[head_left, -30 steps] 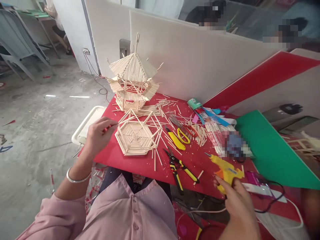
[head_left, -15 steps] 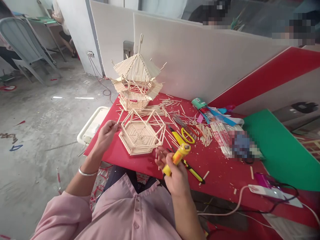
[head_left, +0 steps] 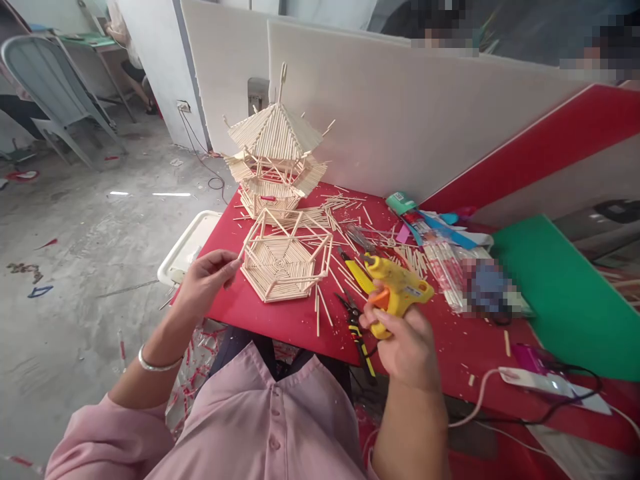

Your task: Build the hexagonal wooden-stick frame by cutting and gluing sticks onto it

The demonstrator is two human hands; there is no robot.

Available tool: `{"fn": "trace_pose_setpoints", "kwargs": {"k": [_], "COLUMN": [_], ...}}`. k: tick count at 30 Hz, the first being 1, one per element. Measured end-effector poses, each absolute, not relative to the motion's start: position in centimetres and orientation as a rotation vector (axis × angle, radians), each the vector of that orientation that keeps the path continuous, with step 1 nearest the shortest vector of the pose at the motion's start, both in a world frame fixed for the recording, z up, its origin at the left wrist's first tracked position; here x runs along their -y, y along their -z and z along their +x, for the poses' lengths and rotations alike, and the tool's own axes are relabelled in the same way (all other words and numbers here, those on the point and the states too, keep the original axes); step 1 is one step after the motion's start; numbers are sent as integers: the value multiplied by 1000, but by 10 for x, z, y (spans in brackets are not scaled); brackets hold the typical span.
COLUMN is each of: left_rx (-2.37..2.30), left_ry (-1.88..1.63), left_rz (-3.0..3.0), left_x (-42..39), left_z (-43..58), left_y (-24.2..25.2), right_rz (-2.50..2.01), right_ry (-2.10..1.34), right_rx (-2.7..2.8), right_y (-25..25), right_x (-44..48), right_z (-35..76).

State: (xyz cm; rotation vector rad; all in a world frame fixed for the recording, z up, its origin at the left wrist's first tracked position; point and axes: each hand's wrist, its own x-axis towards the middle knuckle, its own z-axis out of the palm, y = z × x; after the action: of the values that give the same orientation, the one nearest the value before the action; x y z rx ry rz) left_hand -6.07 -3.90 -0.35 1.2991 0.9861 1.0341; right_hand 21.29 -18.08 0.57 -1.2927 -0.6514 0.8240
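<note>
My left hand is closed, thumb and fingers pinching a thin wooden stick at the left corner of a polygonal stick frame. That frame has a floor of sticks in rings and an open railing of upright and slanted sticks. To its right, my right hand grips a yellow hot glue gun by the handle, a finger by its orange trigger. The nozzle points up and left, apart from the frame. Behind stands a tiered stick pagoda with sloping roofs.
Loose sticks lie scattered over the red table. Pliers and a yellow-handled cutter lie near my right hand. Bagged sticks, a green board and a power strip with cords are farther right.
My right hand has moved right and turned the glue gun, so its nozzle now points up-left. My left hand has brought its stick against the frame's left corner. The pliers have shifted.
</note>
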Motion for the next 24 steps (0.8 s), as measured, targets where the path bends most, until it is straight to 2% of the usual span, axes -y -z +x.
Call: {"fn": "trace_pose_setpoints", "kwargs": {"k": [3, 6, 11, 14, 17, 21, 24], "left_rx": [-882, -822, -777, -772, -761, -636, -552], "left_ry": [-944, -880, -857, -856, -866, -796, -836], "left_rz": [1261, 1260, 1174, 1127, 1105, 1019, 932], "left_x": [34, 32, 30, 28, 28, 35, 38], "left_z": [-52, -44, -40, -37, -29, -14, -8], "left_y": [-11, -18, -20, -25, -32, -37, -39], "right_rz": [-1434, -1603, -1739, -1760, -1506, -1045, -872], "right_ry": [-789, -604, -354, -333, -592, -1107, -1443], "right_rx": [850, 954, 1115, 1183, 1068, 837, 781], "right_y": [-22, -28, -26, -25, -23, -16, -13], "right_x": [199, 202, 182, 166, 148, 128, 121], "right_z": [213, 208, 202, 198, 186, 157, 140]}}
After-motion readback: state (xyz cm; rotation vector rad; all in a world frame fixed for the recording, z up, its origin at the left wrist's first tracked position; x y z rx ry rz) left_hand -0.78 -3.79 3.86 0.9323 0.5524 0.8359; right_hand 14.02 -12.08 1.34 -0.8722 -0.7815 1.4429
